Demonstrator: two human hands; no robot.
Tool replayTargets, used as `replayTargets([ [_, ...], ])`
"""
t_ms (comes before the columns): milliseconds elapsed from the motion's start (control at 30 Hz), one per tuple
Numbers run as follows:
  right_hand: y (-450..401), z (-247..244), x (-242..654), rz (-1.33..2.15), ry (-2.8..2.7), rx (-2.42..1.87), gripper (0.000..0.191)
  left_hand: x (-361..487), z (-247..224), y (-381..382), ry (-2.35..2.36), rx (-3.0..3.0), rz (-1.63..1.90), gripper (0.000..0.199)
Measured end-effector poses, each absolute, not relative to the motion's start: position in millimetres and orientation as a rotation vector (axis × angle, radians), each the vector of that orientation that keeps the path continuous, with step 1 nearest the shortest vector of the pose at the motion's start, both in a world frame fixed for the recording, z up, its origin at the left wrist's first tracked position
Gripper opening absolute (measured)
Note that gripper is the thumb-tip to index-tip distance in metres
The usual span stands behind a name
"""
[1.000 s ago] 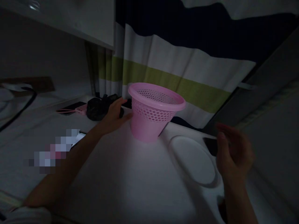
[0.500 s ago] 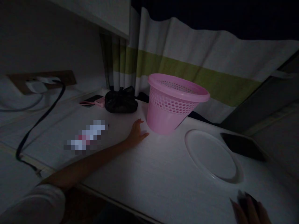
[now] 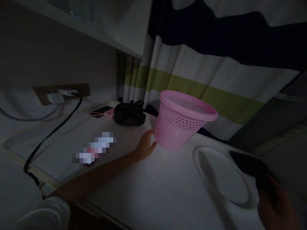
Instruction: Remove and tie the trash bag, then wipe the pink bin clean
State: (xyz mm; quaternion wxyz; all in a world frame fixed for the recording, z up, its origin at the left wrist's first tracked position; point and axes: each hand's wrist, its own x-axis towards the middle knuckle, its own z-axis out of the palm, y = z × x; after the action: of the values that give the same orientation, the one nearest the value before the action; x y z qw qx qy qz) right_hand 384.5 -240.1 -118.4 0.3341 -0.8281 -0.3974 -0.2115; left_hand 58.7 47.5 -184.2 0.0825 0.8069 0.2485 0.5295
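A pink basket (image 3: 172, 137) with a perforated upper band stands upright on the white table (image 3: 148, 198). Beside its lower left side is my left hand (image 3: 145, 145), fingers and thumb spread, the fingertips at or very near the wall; contact is hard to tell. At the lower right, my right hand (image 3: 277, 204) is dim and blurred, its fingers curled around something dark that I cannot make out. Just left of it lies a round white ring-shaped object (image 3: 200, 169). A dark flat object (image 3: 247, 163) lies beyond, partly overlapped by the dark area at my right hand.
Behind the left forearm lies a lit, pixelated device (image 3: 96, 150). Farther back are a black plastic bag (image 3: 129, 113), a pink object with a strap (image 3: 109, 113) and a dark phone-like slab (image 3: 100, 111). A black cable (image 3: 55, 127) runs from the wall socket. Curtains hang behind.
The view has shifted, so the table things appear lower. My left hand has come closer to the basket's base. My right hand has moved up and right, beside the ring and dark flat object.
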Motion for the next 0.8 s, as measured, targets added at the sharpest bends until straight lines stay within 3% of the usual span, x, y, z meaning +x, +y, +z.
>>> replayTargets([
  [67,-203,-71,356,-0.54,-0.956,-2.042,0.056,59,-154,50,0.653,2.418,1.778,0.038],
  [200,-129,17,310,-0.648,-1.386,-1.769,0.052,75,-74,54,0.575,2.322,2.179,0.03],
  [333,-64,66,273,-0.539,-1.543,-1.454,0.041,110,-17,50,0.715,2.246,2.181,0.025],
  [467,-31,49,236,-0.564,-1.657,-1.501,0.03,127,-14,38,0.791,2.278,1.976,0.023],
  [600,-40,7,215,-1.049,-1.533,-1.552,0.03,114,-31,20,0.738,2.268,2.127,0.022],
  [800,-63,-21,231,-1.169,-1.487,-1.354,0.025,94,-27,5,0.513,2.215,2.213,0.029],
])
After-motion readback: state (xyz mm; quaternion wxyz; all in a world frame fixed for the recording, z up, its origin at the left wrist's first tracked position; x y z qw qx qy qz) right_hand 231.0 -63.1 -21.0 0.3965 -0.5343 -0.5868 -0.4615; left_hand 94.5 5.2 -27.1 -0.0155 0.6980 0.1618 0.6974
